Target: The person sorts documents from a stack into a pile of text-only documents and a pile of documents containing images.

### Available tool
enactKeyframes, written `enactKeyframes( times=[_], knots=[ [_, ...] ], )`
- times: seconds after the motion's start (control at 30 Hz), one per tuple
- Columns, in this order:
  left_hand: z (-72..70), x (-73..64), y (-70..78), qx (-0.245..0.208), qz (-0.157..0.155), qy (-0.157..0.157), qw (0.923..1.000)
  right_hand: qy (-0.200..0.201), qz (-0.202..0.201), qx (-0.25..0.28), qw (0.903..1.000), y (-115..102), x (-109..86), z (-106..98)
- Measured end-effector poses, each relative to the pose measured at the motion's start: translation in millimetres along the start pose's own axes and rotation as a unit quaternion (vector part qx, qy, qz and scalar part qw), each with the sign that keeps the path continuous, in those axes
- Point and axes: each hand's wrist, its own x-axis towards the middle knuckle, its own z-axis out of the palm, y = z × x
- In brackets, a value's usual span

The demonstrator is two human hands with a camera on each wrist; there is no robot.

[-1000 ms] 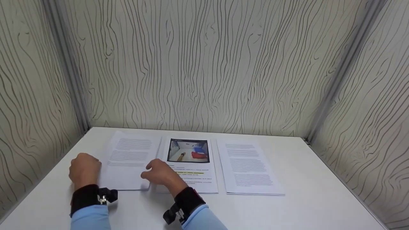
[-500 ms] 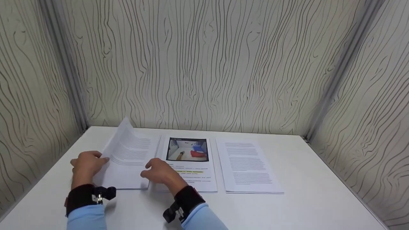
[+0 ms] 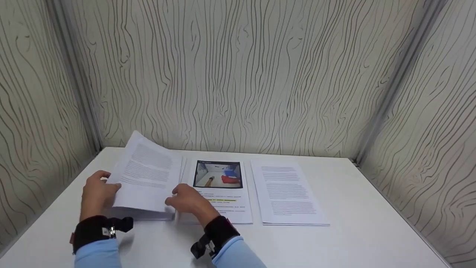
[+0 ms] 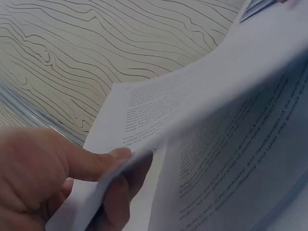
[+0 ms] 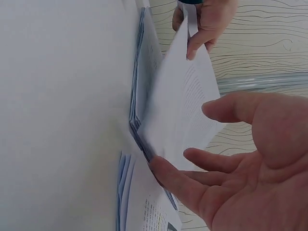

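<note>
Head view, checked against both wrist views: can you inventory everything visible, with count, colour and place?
Lifted paper: sheet count unclear, white with dark print, raised over the left stack
Left stack: one, white, table's left side
Middle stack: one, white, between the others
Picture: one, multicoloured, top of the middle stack
Right stack: one, white, right of the middle stack
Table: one, white, under the papers
Walls: three, pale with dark lines, left, back and right
Posts: two, grey, back corners
Wristbands: two, black, one per wrist
Sleeves: two, light blue, bottom edge
Left hand: one, bare, pinching the lifted paper
Right hand: one, bare, by the left stack's right edge
</note>
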Motion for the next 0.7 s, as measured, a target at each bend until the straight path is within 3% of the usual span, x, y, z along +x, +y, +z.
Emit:
enactKeyframes(
  times=[0.23, 0.5, 0.7],
  knots=[
    [0.4, 2.4, 6.0, -0.063, -0.016, 0.016, 0.9978, 0.028, 0.009, 0.125, 0.9917, 5.1, 2.8, -5.5],
    [-0.3, -0.5, 14.5, -0.079, -0.012, -0.042, 0.9959, 0.065, 0.014, 0.189, 0.9797, 5.4, 7.4, -14.7],
    [1.7, -1.0, 23.8, -0.087, 0.001, -0.053, 0.9948, 0.062, 0.002, 0.229, 0.9714, 11.5, 12.9, -26.3]
  ],
)
